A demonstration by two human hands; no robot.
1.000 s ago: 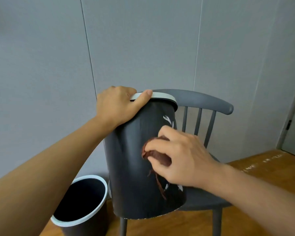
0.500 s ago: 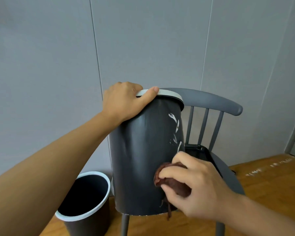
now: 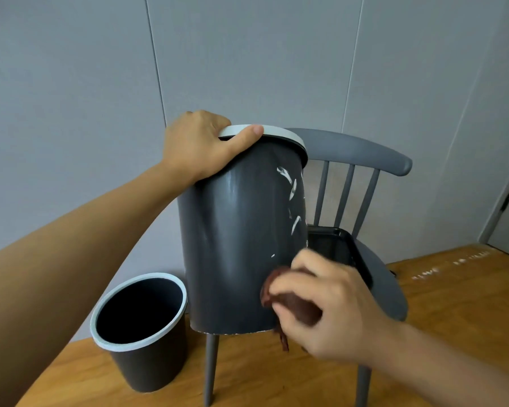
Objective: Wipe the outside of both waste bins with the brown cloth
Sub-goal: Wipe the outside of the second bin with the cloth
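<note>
A dark grey waste bin with a white rim is held up in front of the chair, white smears showing on its right side. My left hand grips its rim from above, thumb along the white edge. My right hand holds the bunched brown cloth against the bin's lower right wall, a strand of cloth hanging below the bin's base. A second dark grey waste bin with a white rim stands upright and open on the floor at the lower left.
A grey spindle-back chair stands behind the held bin, with a black tray on its seat. Grey panelled wall behind; wooden floor below. A door edge shows at the far right.
My right hand has wiped the cloth down the bin's side from its middle to near the base. The left hand keeps its grip on the rim.
</note>
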